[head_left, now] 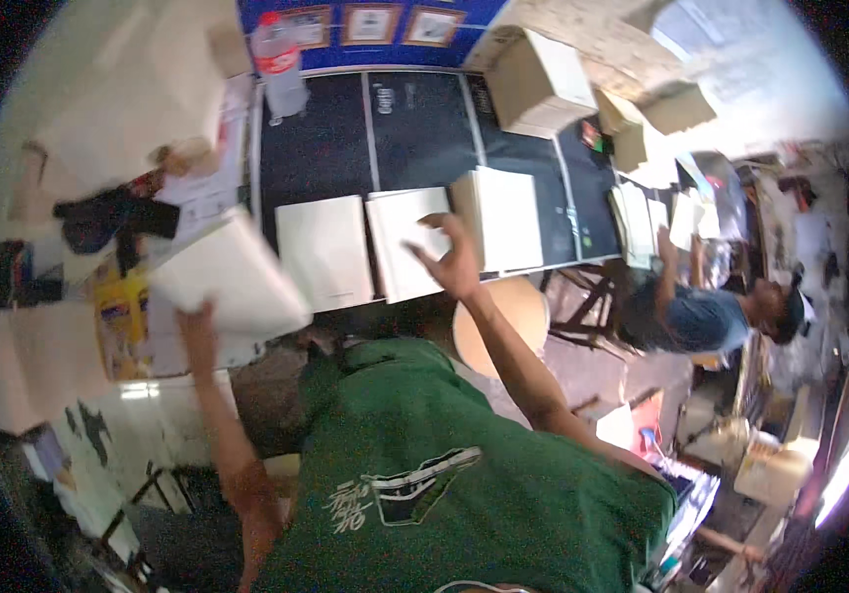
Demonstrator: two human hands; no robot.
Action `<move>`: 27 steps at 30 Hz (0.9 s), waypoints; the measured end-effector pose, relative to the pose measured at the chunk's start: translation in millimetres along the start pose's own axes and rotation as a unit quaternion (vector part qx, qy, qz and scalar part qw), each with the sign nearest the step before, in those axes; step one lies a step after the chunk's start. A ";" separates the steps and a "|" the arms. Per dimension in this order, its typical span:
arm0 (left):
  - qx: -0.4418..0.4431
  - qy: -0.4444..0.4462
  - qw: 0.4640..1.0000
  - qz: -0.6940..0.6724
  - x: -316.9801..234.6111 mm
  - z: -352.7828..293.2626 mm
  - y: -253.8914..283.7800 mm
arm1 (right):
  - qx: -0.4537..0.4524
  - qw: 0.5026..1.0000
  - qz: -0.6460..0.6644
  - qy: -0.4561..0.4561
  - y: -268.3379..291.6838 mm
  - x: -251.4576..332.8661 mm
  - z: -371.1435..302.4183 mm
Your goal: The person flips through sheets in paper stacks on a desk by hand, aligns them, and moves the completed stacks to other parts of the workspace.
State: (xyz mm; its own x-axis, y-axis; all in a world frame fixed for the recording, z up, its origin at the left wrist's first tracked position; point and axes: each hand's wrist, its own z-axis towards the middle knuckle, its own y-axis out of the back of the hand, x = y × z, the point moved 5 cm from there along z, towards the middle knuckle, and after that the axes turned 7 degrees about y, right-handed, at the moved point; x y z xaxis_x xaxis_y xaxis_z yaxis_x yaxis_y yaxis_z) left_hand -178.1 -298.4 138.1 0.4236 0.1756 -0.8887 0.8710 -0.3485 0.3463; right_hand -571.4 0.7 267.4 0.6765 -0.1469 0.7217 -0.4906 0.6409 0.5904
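My left hand (197, 331) grips the near edge of a tilted white sheaf of paper (232, 272), at the left end of the dark table. The sheaf is smeared by motion, and the fingers are partly hidden at its edge. My right hand (454, 262) is over the near right part of a middle white paper stack (403, 222), its thumb and fingers apart with nothing between them. Left of that lies another white stack (323, 247). A thicker white stack (508, 217) sits just right of the right hand.
A clear bottle with a red label (278, 64) stands at the table's far left. A large block of paper (541, 84) lies at the far side. A round stool (501, 326) is below the table edge. To the right, another person (696, 311) handles white papers.
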 end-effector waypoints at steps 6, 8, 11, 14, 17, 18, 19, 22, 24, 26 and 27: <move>-0.031 0.044 0.961 0.271 84.3 57.4 111.0 | -0.049 0.926 -0.333 -0.173 70.1 -144.9 -42.2; -0.025 0.057 0.954 0.292 97.2 60.7 111.3 | 0.013 0.925 -0.282 -0.253 66.6 -155.4 -47.1; -0.019 0.073 0.951 0.300 104.4 61.9 112.8 | 0.012 0.932 -0.240 -0.273 73.3 -166.2 -51.2; -0.021 0.096 0.947 0.305 105.8 56.8 117.3 | -0.016 0.946 -0.195 -0.258 74.4 -178.9 -54.8; -0.060 0.075 0.957 0.273 81.3 47.6 97.2 | -0.133 0.918 -0.297 -0.228 113.4 -210.8 -49.2; -0.063 0.055 0.958 0.273 74.4 46.0 92.0 | -0.112 0.903 -0.310 -0.275 134.8 -244.7 -51.3; -0.061 0.034 0.959 0.276 76.1 52.2 87.6 | -0.128 0.904 -0.297 -0.279 163.7 -280.6 -57.5; -0.121 0.002 0.937 0.329 126.2 58.9 140.0 | 0.075 0.870 0.002 -0.487 134.8 -297.5 -24.9; -0.055 0.020 0.955 0.289 112.4 77.8 100.4 | 0.031 0.862 -0.033 -0.505 158.2 -317.2 -39.7; -0.035 0.047 0.963 0.264 98.1 72.9 81.6 | -0.012 0.869 -0.144 -0.474 166.4 -315.6 -39.4; -0.057 0.069 0.962 0.258 97.0 55.8 92.2 | -0.026 0.875 -0.233 -0.424 150.0 -291.9 -25.7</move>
State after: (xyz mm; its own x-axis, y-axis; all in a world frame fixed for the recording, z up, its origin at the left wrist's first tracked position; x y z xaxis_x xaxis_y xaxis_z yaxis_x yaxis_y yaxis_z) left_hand -70.6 -364.9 67.0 0.8291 0.1292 -0.5440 0.5541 -0.3204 0.7683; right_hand -828.4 159.1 135.9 0.1350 -0.8932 0.4290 -0.2293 0.3930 0.8905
